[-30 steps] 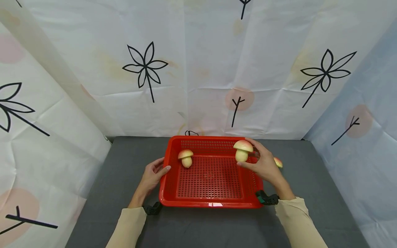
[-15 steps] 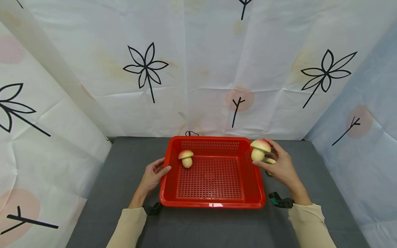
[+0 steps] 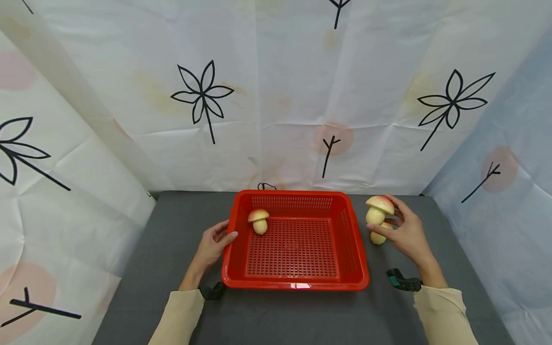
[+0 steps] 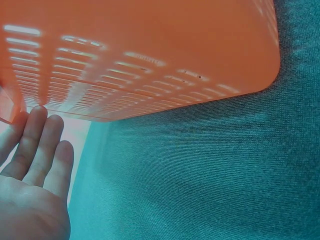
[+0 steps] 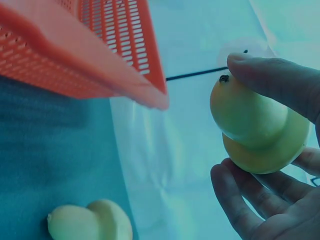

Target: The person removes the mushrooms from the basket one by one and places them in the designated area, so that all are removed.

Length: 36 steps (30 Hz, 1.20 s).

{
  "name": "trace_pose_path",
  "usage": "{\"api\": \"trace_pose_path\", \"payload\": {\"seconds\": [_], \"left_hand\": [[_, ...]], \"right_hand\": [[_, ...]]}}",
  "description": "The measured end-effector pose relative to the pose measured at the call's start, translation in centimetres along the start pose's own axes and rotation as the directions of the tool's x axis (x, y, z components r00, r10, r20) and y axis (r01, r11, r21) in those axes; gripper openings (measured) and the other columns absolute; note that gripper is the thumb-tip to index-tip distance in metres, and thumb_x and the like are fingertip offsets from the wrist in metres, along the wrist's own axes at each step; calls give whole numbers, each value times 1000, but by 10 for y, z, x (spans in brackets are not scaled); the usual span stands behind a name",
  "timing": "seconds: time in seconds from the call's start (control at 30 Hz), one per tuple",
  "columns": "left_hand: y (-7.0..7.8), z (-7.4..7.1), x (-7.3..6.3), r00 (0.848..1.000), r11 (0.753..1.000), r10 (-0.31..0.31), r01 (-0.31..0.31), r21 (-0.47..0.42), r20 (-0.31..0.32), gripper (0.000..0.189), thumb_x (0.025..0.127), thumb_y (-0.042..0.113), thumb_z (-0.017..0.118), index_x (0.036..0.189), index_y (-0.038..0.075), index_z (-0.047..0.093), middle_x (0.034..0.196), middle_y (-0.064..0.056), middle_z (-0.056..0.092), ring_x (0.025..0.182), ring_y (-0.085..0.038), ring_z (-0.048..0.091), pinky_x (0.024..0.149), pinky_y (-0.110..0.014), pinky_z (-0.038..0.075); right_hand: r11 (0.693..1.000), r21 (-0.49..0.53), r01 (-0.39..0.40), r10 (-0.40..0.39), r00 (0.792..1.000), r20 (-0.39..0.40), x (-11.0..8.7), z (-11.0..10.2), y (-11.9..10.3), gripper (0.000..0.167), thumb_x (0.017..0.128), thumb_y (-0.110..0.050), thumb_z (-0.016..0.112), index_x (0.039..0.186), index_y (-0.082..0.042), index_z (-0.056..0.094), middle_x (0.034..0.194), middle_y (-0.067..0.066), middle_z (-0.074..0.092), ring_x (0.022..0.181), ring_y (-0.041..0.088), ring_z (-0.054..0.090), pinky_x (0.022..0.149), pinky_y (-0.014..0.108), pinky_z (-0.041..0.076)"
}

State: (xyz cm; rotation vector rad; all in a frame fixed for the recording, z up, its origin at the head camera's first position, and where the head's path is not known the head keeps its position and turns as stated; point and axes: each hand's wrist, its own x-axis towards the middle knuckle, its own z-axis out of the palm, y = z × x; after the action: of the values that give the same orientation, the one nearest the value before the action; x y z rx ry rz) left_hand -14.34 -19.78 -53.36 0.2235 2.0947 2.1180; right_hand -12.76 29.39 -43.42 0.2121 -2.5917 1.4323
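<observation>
Red basket (image 3: 291, 249): the left hand (image 3: 214, 243) pinches its nine-o'clock rim; beyond two o'clock, the right hand (image 3: 407, 234) clamps fingers on a mushroom (image 3: 379, 207).

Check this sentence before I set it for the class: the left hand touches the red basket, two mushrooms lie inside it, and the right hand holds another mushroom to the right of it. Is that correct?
Not quite: in the head view only one mushroom lies inside the red basket. The left hand touching it and the right hand holding another mushroom to the right of it stand.
</observation>
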Motion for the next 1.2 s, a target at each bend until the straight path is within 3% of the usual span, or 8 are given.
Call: {"api": "trace_pose_path", "payload": {"seconds": [0.3,0.7,0.77,0.87,0.97,1.13,1.2], "left_hand": [[0,0,0,1000,1000,-3,3,-8,-7,56,101,8,64,150,-6,41,141,-31,52,125,-53,53,90,-45,58],[0,0,0,1000,1000,-8,8,0,-9,57,101,10,64,150,-5,41,143,-31,51,126,-52,52,89,-41,59],[1,1,0,1000,1000,-8,8,-1,-9,56,101,9,64,150,-5,41,143,-31,51,126,-51,53,88,-39,59],[2,1,0,1000,1000,-10,10,-2,-11,56,101,8,64,150,-5,41,142,-31,51,125,-50,54,88,-38,60],[2,2,0,1000,1000,-15,15,1,-14,56,101,9,64,150,-5,41,142,-31,52,124,-49,55,88,-39,60],[2,2,0,1000,1000,-21,21,0,-17,57,101,9,65,150,-5,41,142,-31,52,124,-50,56,88,-40,59],[3,2,0,999,1000,-24,24,0,-20,56,100,9,65,150,-4,42,142,-30,52,124,-50,56,88,-41,59]], "right_hand": [[996,-72,-44,42,998,-41,-2,-14,17,88,83,-11,86,155,-2,35,141,20,48,101,-16,50,79,7,50],[982,-123,-140,132,989,-73,-7,-32,54,90,86,-16,84,156,4,30,142,30,44,97,-18,44,73,2,47],[979,-138,-152,144,987,-70,-8,-34,60,90,86,-16,84,156,4,30,142,32,43,99,-9,52,72,3,47],[970,-166,-177,168,984,-67,-9,-35,68,91,87,-18,83,155,6,29,142,34,43,104,18,62,70,3,46],[966,-171,-195,187,980,-61,-10,-35,76,92,87,-18,83,155,8,27,142,36,42,111,46,59,69,3,46],[959,-173,-225,221,974,-45,-12,-37,86,93,88,-18,83,156,8,25,143,38,40,114,55,55,67,7,48],[955,-177,-238,236,971,-37,-13,-37,89,93,88,-18,82,156,9,24,143,39,39,115,56,55,69,17,55]]}}
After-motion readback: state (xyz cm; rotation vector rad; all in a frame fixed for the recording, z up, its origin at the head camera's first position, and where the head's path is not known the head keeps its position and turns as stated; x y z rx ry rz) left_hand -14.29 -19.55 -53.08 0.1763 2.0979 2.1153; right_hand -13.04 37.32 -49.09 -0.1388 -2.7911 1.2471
